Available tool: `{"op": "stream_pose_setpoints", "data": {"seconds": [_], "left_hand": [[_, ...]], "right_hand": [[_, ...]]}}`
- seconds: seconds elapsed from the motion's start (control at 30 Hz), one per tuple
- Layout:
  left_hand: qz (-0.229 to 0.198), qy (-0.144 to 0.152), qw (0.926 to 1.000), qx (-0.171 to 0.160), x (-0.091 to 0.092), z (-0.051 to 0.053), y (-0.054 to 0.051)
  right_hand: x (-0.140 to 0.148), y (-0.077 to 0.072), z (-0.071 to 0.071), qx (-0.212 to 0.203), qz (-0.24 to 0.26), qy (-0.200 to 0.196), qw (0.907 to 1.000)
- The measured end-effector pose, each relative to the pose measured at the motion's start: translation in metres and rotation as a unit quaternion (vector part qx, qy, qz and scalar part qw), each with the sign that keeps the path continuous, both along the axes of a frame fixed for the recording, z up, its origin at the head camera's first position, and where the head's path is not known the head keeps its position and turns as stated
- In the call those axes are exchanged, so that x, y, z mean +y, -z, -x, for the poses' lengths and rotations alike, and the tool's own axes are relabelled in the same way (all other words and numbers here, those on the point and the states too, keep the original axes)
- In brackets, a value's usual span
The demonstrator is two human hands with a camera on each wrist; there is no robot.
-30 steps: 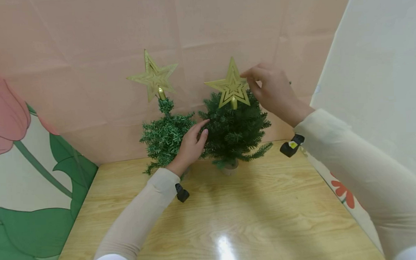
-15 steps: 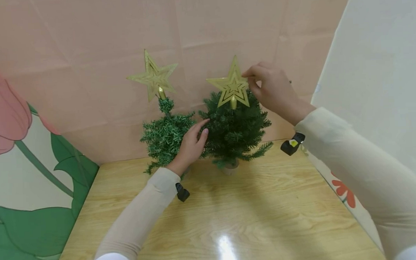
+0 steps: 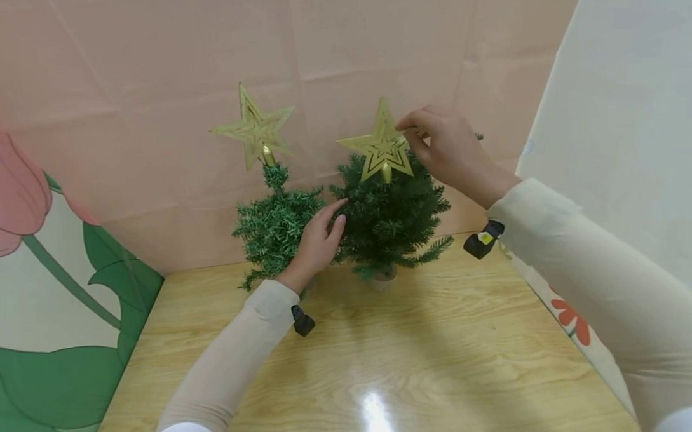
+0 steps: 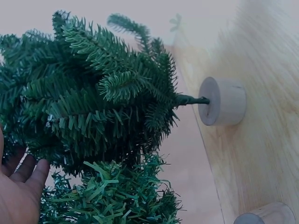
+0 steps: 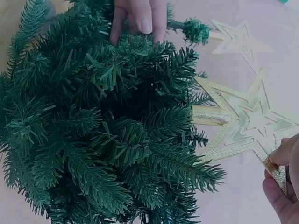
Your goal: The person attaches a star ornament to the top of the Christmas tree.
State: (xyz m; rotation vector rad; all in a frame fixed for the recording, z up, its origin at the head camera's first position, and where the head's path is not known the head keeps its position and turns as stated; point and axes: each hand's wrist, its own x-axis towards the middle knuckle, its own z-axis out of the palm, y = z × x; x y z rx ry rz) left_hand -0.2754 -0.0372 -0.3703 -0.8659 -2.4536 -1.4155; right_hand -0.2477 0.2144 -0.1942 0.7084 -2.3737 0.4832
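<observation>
In the head view my right hand (image 3: 449, 145) pinches one point of a gold star tree topper (image 3: 383, 145). That star stands at the top of a dark green mini Christmas tree (image 3: 389, 224); its tubular base (image 5: 212, 115) meets the upper branches, and where it ends is hidden by needles. My left hand (image 3: 319, 239) rests against the same tree's left side, fingers extended among the branches. Directly left is a lighter green mini Christmas tree (image 3: 274, 228), bearing another gold star (image 3: 256, 127) on its tip.
Both trees stand near the back edge of a wooden table (image 3: 431, 365). A round wooden base (image 4: 226, 101) supports the dark tree, and the other tree's base (image 4: 266, 214) is close by. Behind them hangs a pink cloth (image 3: 177, 120); a white surface (image 3: 634, 104) borders the right.
The pinched star leaned slightly right, then shifted back left and a little down along with my right hand. My left hand and both trees look unmoved.
</observation>
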Motion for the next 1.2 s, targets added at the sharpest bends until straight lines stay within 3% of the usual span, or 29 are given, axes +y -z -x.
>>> {"op": "stream_pose_setpoints", "data": {"seconds": [0.9, 1.2], "left_hand": [[-0.012, 0.0, 0.9998, 0.015, -0.0018, 0.0013, -0.001], [-0.026, 0.011, 0.9995, 0.016, -0.0007, 0.0002, -0.0019]], "right_hand": [[0.0007, 0.0012, 0.0009, 0.019, 0.003, 0.009, 0.9998], [0.0029, -0.0003, -0.0004, 0.004, 0.016, 0.015, 0.9998]]}}
